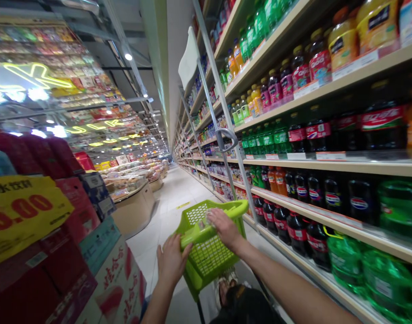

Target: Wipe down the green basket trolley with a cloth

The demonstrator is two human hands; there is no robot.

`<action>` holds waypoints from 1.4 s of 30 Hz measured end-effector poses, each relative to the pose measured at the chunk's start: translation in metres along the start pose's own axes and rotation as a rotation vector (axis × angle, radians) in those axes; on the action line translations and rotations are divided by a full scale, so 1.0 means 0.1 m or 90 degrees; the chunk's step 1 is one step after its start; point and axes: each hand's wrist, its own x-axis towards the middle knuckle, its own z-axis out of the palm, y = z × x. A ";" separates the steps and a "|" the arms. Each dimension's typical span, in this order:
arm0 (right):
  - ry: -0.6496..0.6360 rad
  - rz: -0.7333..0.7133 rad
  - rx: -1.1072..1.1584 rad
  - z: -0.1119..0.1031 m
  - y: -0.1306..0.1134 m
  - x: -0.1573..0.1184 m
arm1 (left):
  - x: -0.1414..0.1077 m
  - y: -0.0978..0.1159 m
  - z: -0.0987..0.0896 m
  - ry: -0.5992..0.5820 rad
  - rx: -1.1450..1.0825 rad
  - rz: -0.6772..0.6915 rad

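Note:
A lime-green shopping cart [209,256] with perforated basket walls is right in front of me. My left hand [170,257] is closed around the left end of its handle [195,235], thumb on the inner side. My right hand [225,230] lies over the handle further right, fingers bent and pressed down. A small crumpled white tissue [210,217] seems to show under its fingertips, partly hidden. A grey-silver pole with a ring-shaped grip [226,140] and a pale blank panel [188,58] rises beyond the cart.
Tall shelves [327,162] of soft drink and juice bottles line the right side. Stacked drink cartons [114,283] with a yellow price sign [27,216] stand close on the left. The pale tiled aisle [174,189] runs ahead past a round-ended display counter [135,209].

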 end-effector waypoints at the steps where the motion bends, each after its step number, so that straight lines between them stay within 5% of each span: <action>1: 0.018 0.052 -0.009 -0.06 0.11 0.00 | -0.01 -0.05 -0.01 -0.003 -0.002 -0.018; 4: 0.039 0.130 -0.025 -0.10 0.19 0.00 | -0.02 -0.12 -0.01 -0.003 -0.006 -0.026; 10: -0.082 -0.105 0.022 0.17 -0.42 0.07 | -0.02 -0.05 0.01 0.010 0.009 -0.026; 17: 0.022 0.122 -0.038 -0.13 0.14 0.06 | -0.01 -0.02 0.04 0.022 -0.010 -0.040; 23: -0.094 -0.100 0.041 0.14 -0.24 0.01 | 0.01 0.10 0.06 0.037 -0.034 -0.056; 30: 0.029 0.127 -0.044 -0.19 0.42 0.03 | 0.01 0.12 0.08 0.049 -0.035 -0.077; 33: 0.006 0.066 -0.028 -0.02 0.18 0.01 | 0.00 0.16 0.07 0.057 -0.036 -0.081; 37: -0.064 -0.124 0.038 0.25 -0.18 0.01 | -0.01 0.16 0.05 0.052 -0.042 -0.072; 39: -0.055 -0.106 0.037 0.21 -0.03 0.05 | -0.01 0.13 0.04 0.045 -0.048 -0.064; 42: 0.021 0.054 0.003 0.05 0.39 0.12 | -0.03 0.11 0.05 0.046 -0.053 -0.064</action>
